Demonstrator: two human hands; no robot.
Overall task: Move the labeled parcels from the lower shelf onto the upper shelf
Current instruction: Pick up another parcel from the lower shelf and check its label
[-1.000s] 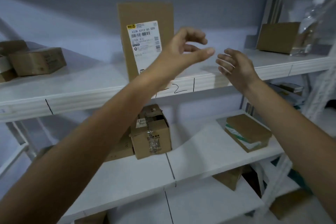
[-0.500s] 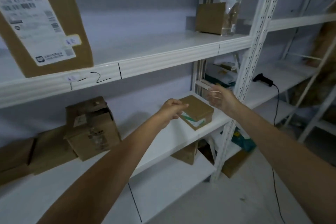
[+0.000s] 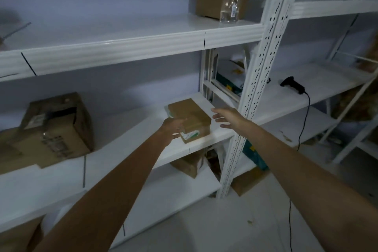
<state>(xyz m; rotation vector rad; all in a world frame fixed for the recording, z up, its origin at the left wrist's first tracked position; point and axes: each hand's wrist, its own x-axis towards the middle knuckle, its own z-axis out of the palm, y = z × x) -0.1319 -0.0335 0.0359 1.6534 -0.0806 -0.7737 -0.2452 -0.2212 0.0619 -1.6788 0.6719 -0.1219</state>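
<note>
Parcel (image 3: 189, 119): green-and-white label, print unreadable; sits on lower shelf (image 3: 126, 149)
Left hand (image 3: 171, 129): now touching parcel's near-left edge; grip unclear
Right hand (image 3: 229, 117): open, empty; closer than before

Both bare forearms reach forward and slightly upward from the lower corners; the left hand (image 3: 171, 129) is at full stretch, knuckles up, fingers curled downward at the tips; the right hand (image 3: 228, 117) is spread flat, palm facing left, fingers apart and extended.
</note>
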